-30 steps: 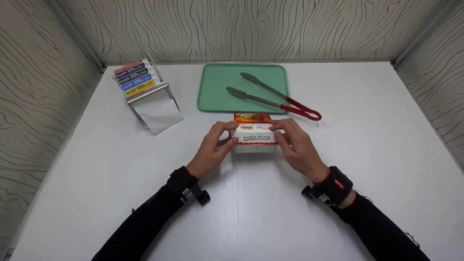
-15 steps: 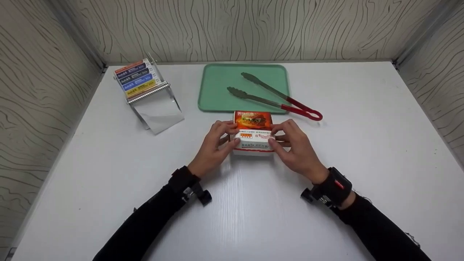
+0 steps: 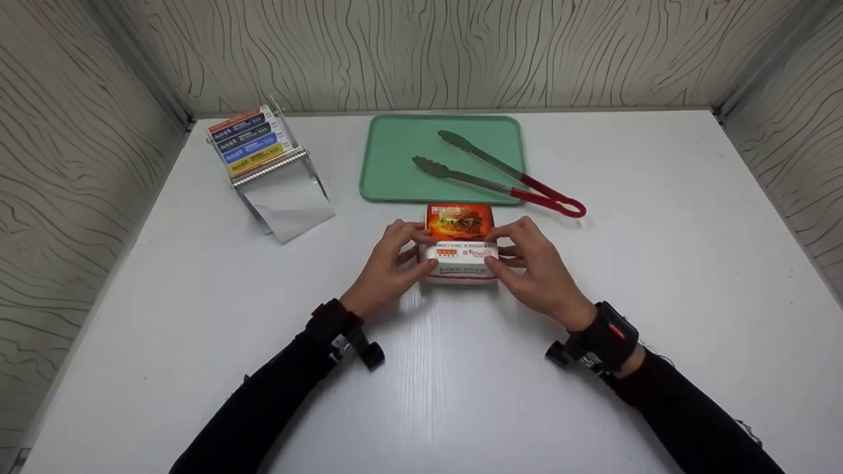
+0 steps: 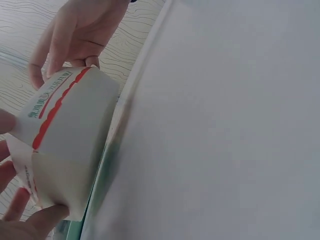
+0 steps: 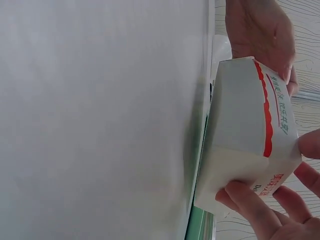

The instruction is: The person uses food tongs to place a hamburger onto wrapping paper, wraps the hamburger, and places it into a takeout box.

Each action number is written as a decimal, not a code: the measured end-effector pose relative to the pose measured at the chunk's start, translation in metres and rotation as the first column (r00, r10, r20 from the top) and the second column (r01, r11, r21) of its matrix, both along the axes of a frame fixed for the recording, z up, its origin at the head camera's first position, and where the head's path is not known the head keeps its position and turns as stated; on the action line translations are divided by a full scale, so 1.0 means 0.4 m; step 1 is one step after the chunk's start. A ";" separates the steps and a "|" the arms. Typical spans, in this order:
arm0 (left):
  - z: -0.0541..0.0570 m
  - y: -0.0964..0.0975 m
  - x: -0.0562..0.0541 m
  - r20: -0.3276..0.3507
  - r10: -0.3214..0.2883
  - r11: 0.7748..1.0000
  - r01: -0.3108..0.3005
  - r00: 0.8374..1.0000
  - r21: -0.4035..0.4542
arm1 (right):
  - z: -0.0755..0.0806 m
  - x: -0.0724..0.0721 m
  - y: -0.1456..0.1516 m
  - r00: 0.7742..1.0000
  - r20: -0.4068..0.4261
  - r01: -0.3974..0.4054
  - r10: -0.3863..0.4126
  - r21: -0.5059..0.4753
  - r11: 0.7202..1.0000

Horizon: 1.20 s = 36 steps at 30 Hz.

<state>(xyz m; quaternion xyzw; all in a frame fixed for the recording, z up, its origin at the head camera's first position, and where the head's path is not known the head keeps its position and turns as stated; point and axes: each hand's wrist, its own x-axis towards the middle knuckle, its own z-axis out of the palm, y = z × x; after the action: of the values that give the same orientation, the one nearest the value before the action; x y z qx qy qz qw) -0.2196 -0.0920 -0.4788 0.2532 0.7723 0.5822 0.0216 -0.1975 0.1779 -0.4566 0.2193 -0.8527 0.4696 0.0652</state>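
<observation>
A cardboard burger box [image 3: 460, 222], white with a red burger picture on its top, is between both hands in the middle of the table. Its lid is down over the base along the near edge. My left hand [image 3: 390, 264] grips the left side, thumb on the near edge of the lid and fingers along the side. On the opposite side my right hand [image 3: 537, 270] grips it the same way. From the left wrist view, the box [image 4: 75, 125] shows a red scalloped band and plain base. The right wrist view has fingertips pressed on the box [image 5: 240, 120] wall.
Behind the box lies a green tray [image 3: 395, 158], with red-handled tongs [image 3: 474, 181] resting across it, their handles past its right edge. A metal dispenser [image 3: 270, 164] holding several coloured label boxes and a white sheet stands at the back left. Patterned walls enclose the table [image 3: 658, 230].
The lid has tipped down and toward me, so the burger picture on top shows fully now. Both hands stay on the box sides with only slight finger shifts.
</observation>
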 end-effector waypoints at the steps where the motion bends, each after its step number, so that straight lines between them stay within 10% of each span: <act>1: -0.001 -0.001 -0.001 0.002 -0.005 1.000 0.005 1.000 0.000 | 0.000 0.000 0.000 1.000 0.006 -0.004 0.004 0.002 1.000; 17: -0.006 -0.006 -0.001 -0.001 0.004 0.999 -0.004 1.000 -0.041 | -0.006 -0.006 0.008 0.998 0.052 -0.030 0.028 0.048 0.998; 36: 0.017 0.002 0.013 -0.319 0.055 0.957 -0.140 0.946 -0.252 | -0.001 -0.008 0.010 0.998 0.053 -0.033 0.030 0.064 0.997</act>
<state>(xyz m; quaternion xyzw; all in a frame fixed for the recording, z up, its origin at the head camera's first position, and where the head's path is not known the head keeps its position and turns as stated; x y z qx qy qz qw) -0.2143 -0.0912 -0.4722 0.2967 0.8503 0.4245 -0.0938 -0.2006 0.1817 -0.4570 0.2225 -0.8653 0.4483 0.0287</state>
